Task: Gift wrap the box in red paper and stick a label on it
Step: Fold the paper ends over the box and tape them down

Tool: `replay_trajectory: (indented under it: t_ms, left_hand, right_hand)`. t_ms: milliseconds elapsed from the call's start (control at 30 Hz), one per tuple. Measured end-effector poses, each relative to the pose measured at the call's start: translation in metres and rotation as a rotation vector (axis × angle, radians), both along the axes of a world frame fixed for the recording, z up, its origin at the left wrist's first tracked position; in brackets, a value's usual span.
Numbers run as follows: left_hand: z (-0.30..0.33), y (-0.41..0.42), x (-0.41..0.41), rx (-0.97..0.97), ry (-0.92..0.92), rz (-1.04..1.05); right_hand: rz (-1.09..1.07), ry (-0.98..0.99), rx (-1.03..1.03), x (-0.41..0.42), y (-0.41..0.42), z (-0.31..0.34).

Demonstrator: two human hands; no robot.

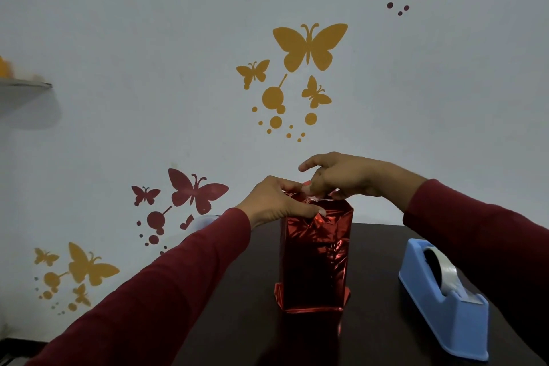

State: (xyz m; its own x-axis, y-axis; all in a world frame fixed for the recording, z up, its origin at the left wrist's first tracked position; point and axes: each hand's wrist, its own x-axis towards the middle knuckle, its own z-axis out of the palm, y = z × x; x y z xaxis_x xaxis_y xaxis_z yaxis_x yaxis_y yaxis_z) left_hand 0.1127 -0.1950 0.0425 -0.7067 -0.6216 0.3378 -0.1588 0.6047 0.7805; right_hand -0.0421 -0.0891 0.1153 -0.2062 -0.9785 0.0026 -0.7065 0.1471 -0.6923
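Observation:
A tall box wrapped in shiny red paper (315, 258) stands upright on the dark table (371, 336). Loose paper flaps stick out at its bottom edge. My left hand (276, 202) grips the upper left corner of the box, thumb pressed on the front face and fingers over the top. My right hand (335, 177) rests on the folded paper at the top, fingertips pinching or pressing it down, index finger raised. A small clear strip, maybe tape, shows between my fingers at the top. No label is visible.
A blue tape dispenser (442, 300) with a roll of clear tape sits on the table to the right of the box. A pale round object (203, 221) shows behind my left forearm. The wall behind carries butterfly decals; a shelf (23, 85) hangs at left.

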Motion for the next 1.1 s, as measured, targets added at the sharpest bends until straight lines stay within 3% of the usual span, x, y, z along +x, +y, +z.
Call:
replay_trajectory:
  t_ms: [133,567,767,967,1100]
  left_hand:
    - [0.0,0.0,0.0,-0.004,0.001,0.007]
    - [0.0,0.002,0.001,0.016,0.006,0.002]
    - [0.001,0.005,0.002,0.032,0.006,-0.014]
    - [0.002,0.006,0.0,0.084,0.024,-0.012]
    - [0.004,0.006,0.0,0.418,0.1,-0.113]
  right_hand:
    - [-0.031,-0.048,-0.016,-0.002,0.0,-0.001]
    - [-0.259,0.172,0.039,0.027,-0.006,0.005]
    - [-0.297,0.122,0.142,0.015,0.004,0.004]
    - [-0.37,-0.372,-0.08,0.01,0.005,-0.029]
    - [-0.363,-0.625,-0.183,0.011,0.005,-0.042]
